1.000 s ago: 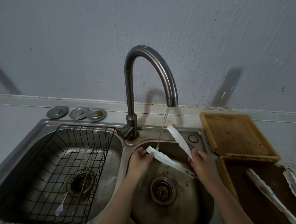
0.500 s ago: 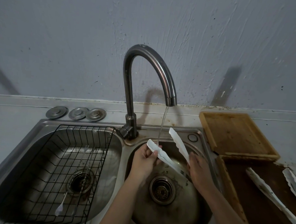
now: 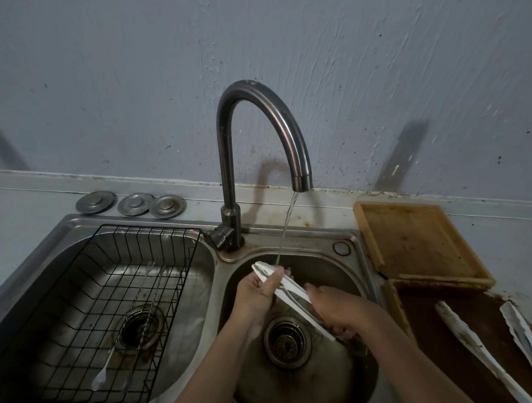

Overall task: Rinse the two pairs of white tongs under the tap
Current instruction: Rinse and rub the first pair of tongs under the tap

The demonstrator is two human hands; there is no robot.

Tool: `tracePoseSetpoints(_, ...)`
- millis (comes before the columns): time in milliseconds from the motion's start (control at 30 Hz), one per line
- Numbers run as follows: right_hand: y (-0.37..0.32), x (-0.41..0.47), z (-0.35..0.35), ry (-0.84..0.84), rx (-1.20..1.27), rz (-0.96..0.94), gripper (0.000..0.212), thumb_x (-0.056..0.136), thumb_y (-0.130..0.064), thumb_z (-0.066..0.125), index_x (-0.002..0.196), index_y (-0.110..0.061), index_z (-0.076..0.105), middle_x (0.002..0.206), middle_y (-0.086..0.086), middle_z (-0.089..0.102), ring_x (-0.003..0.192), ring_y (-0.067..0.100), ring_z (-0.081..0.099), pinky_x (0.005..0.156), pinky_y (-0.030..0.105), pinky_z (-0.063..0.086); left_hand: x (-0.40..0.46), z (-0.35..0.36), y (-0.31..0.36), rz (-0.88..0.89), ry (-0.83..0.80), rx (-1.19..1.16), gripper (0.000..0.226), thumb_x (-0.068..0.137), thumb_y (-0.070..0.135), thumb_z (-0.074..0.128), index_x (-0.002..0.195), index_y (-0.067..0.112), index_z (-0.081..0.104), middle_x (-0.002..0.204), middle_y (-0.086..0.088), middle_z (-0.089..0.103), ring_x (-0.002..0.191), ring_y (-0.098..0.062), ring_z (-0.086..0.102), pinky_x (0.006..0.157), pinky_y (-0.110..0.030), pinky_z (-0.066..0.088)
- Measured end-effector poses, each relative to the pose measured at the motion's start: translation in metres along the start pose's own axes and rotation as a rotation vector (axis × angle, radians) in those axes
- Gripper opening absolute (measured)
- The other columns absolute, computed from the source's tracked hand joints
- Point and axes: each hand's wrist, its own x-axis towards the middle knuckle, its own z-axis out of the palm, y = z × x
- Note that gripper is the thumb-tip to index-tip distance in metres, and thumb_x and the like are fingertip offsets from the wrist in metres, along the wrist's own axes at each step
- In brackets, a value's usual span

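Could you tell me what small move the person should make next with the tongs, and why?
Probably slide the tongs up and left through the water stream: it lands only near their tip by the left hand, while the end in the right hand sits outside it.

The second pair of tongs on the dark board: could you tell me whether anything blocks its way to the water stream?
Nothing fixed does. The second pair of tongs lies uncovered on the dark board, but both hands hold the first pair under the stream.
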Motion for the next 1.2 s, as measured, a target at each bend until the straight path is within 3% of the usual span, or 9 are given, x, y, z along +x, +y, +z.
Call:
tracePoseSetpoints(100,-0.006,0.007,0.004,0.023,-0.057,-0.011,0.043,0.097,-0.044,0.016,0.09,-0.02,0.051,0.08,0.008,0.055,0.067,0.018,0.052,0.066,0.031,0.044,0.006,0.008,-0.005,0.008,0.056,-0.19,0.024,0.088,0.015,0.059,0.103,-0.004,0.061,0.087,-0.014,0.073,0.077,-0.017,0.073,0.071,-0.028,0.058)
tracePoseSetpoints(200,-0.007,0.011,0.009,0.262,-0.442,-0.24,0.037,0.1,-0.024,0.027,0.132,-0.009,0.041,0.111,0.013,0.06,0.091,0.023,0.06,0.077,0.033,0.048,0.008,0.008,-0.007,0.058,0.09,-0.195,0.024,0.09,0.016,0.057,0.107,0.0,0.056,0.089,-0.015,0.069,0.075,-0.018,0.073,0.074,-0.032,0.057)
tracePoseSetpoints(333,-0.006,0.004,0.026,0.553,-0.536,-0.462,0.039,0.096,-0.047,0.034,0.12,-0.018,0.046,0.108,0.004,0.06,0.088,0.019,0.056,0.066,0.029,0.038,0.014,0.014,0.003,0.093,0.205,-0.149,0.013,0.093,0.018,0.053,0.086,0.007,0.054,0.073,-0.011,0.062,0.067,-0.02,0.066,0.082,-0.044,0.054)
tracePoseSetpoints(467,-0.008,0.008,0.04,0.572,-0.485,-0.473,0.039,0.096,-0.044,0.036,0.123,-0.017,0.042,0.104,0.003,0.063,0.079,0.018,0.062,0.053,0.026,0.034,0.015,0.027,0.012,0.021,0.263,-0.194,0.025,0.094,0.03,0.05,0.083,0.009,0.052,0.077,-0.013,0.058,0.071,-0.022,0.063,0.084,-0.043,0.055)
tracePoseSetpoints(567,-0.008,0.008,0.035,0.409,-0.173,-0.509,0.024,0.098,-0.043,0.034,0.098,-0.022,0.045,0.079,-0.005,0.058,0.061,0.009,0.053,0.049,0.022,0.036,0.02,0.021,0.023,-0.131,0.141,-0.383,0.04,0.092,0.045,0.047,0.102,0.007,0.057,0.097,-0.012,0.062,0.088,-0.022,0.062,0.092,-0.037,0.05)
tracePoseSetpoints(733,-0.004,0.01,0.021,0.286,0.132,-0.531,0.03,0.098,-0.042,0.034,0.088,-0.021,0.054,0.066,-0.01,0.054,0.056,0.005,0.05,0.054,0.023,0.037,0.021,0.012,0.009,-0.089,-0.138,-0.433,0.031,0.096,0.027,0.04,0.102,0.003,0.058,0.084,-0.006,0.07,0.078,-0.015,0.069,0.081,-0.028,0.056)
tracePoseSetpoints(900,0.015,-0.001,0.006,-0.229,0.636,-0.42,0.043,0.098,-0.047,0.028,0.08,-0.013,0.046,0.05,-0.005,0.036,0.034,0.006,0.025,0.034,0.017,0.023,0.019,0.001,0.021,-0.106,-0.437,-0.306,0.055,0.063,0.01,0.079,0.111,-0.004,0.057,0.101,-0.014,0.073,0.093,-0.023,0.071,0.084,-0.034,0.058)
tracePoseSetpoints(1033,0.016,0.002,0.002,-0.505,0.943,-0.38,0.043,0.089,-0.053,0.037,0.079,-0.012,0.046,0.049,-0.004,0.033,0.03,0.004,0.024,0.03,0.014,0.022,0.021,0.013,0.026,-0.052,-0.386,-0.414,0.082,0.041,0.019,0.094,0.111,-0.004,0.061,0.105,-0.018,0.072,0.094,-0.024,0.072,0.082,-0.035,0.058)
tracePoseSetpoints(1200,0.022,0.01,0.004,-0.704,1.044,-0.363,0.042,0.087,-0.054,0.041,0.078,-0.014,0.049,0.046,-0.005,0.037,0.028,0.002,0.028,0.029,0.012,0.024,0.023,0.03,0.022,0.041,-0.162,-0.387,0.09,0.06,0.043,0.078,0.137,0.013,0.044,0.113,-0.01,0.065,0.087,-0.018,0.073,0.067,-0.031,0.06)
